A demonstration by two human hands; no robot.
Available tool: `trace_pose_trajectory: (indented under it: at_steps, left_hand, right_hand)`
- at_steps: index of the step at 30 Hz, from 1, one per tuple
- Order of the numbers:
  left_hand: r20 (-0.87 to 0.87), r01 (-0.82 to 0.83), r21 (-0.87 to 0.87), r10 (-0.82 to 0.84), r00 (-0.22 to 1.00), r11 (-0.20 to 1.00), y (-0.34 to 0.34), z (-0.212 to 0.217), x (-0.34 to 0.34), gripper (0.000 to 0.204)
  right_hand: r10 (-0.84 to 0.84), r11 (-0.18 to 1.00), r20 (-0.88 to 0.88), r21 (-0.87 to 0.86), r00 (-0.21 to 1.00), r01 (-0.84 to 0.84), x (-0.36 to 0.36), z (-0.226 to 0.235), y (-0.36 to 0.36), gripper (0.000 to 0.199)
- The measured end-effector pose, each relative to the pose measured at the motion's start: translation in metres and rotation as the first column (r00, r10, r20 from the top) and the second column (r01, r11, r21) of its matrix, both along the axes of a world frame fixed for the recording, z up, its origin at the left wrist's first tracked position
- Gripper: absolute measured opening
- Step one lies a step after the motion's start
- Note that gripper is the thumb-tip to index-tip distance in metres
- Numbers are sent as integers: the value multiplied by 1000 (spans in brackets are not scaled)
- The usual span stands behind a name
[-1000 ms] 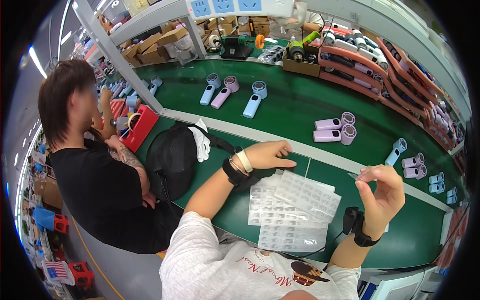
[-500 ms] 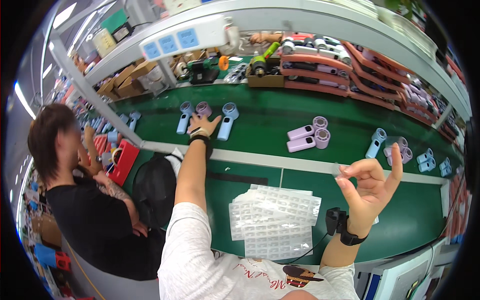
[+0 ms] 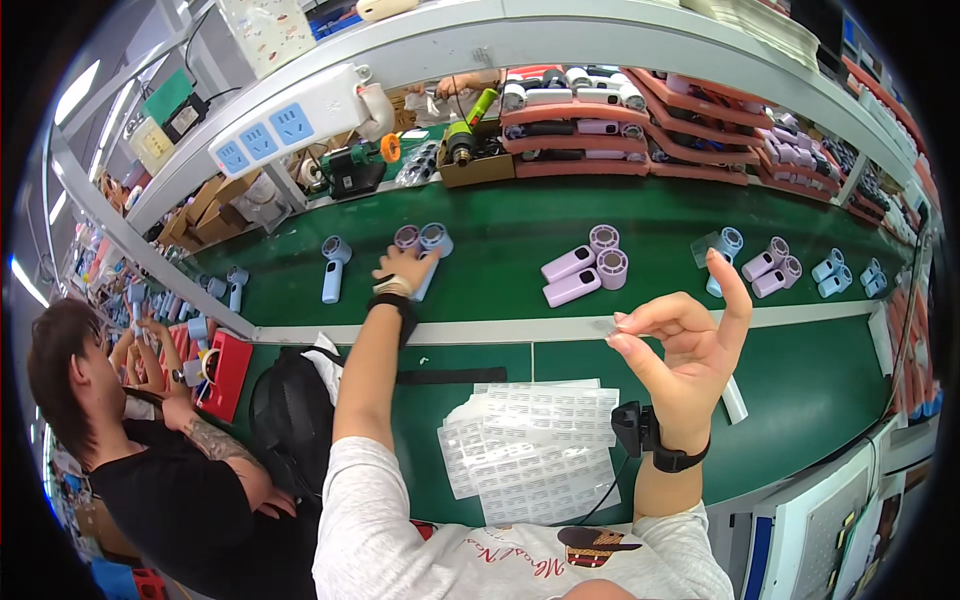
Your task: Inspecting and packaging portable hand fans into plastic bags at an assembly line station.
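The left hand is stretched far out over the green worktop, its fingers closed around the handle of a blue handheld fan that lies beside a purple fan of the same shape. The right hand is raised nearer the body, thumb and middle fingers pinched together on a small clear sticker, with the forefinger pointing straight up and apart from the rest.

Another blue fan lies just left of the reaching hand, and a pair of purple fans lies to its right, with more fans along the far right of the belt. Sheets of stickers are spread on the near worktop between the two arms. A black bag sits against the left forearm. A co-worker in a black shirt sits at the left, handling parts beside a red tray. A white power strip hangs on the shelf frame above.
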State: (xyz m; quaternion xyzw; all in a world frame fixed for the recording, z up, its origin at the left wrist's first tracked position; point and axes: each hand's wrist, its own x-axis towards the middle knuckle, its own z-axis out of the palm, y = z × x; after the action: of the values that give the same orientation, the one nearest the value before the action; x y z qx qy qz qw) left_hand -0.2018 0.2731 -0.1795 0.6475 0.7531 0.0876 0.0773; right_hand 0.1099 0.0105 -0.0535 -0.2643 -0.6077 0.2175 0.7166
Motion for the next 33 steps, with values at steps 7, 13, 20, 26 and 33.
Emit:
trace_pose_trajectory:
  at_steps: [7,13,20,26,33]
  left_hand:
    - [-82,-88,38,91,992,995,6,-22,32,77]
    - [742,90,47,-95,664,995,-14,-12,28,62]
    - [580,143,545,-248,-776,826,-168,110,90,44]
    - [384,28,669,-313,-869,743,-216,117,94,46]
    - [353,-12,681,-343,-870,732,-220,113,94,50]
  right_hand:
    - [36,998,16,-48,999,-36,-7,-1,-2,77]
    - [139,987,-34,-81,990,-142,-17,-4,4,76]
    - [384,797,-426,-295,819,-527,-54,-16,9,76]
    - [432,695,-501,-345,750,-631,-64,-14,0,75]
    - [441,701,-460,-360,771,-616,-68,-13,-5,74]
